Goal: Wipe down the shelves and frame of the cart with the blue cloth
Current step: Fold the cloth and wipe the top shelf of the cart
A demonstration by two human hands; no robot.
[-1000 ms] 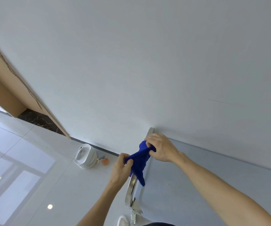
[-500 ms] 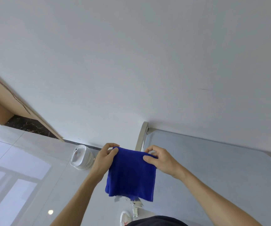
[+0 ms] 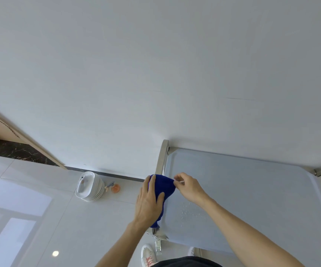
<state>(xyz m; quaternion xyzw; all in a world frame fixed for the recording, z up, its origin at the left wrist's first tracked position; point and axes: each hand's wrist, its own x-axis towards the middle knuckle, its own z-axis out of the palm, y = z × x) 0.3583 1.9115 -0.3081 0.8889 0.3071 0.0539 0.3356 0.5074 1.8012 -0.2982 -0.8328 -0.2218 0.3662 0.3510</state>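
Note:
The blue cloth (image 3: 163,186) is draped over the steel handle rail (image 3: 161,157) on the left end of the cart. My left hand (image 3: 149,201) lies flat on the cloth's outer side and presses it against the rail. On the cloth's right edge, my right hand (image 3: 189,187) pinches the fabric between fingertips. The cart's pale blue-grey top shelf (image 3: 252,199) stretches to the right, with small water droplets near its front left. The lower part of the rail is hidden by the cloth and my left hand.
The cart stands against a white wall (image 3: 155,64). On the glossy tiled floor to the left sit a stack of white dishes (image 3: 88,186) and a small orange spray bottle (image 3: 114,187). A wooden door frame (image 3: 11,132) is far left. My shoe (image 3: 149,254) shows below.
Half a second ago both hands held the cloth spread open in front of the cart. Now it is bunched over the handle rail, my left hand flat on it.

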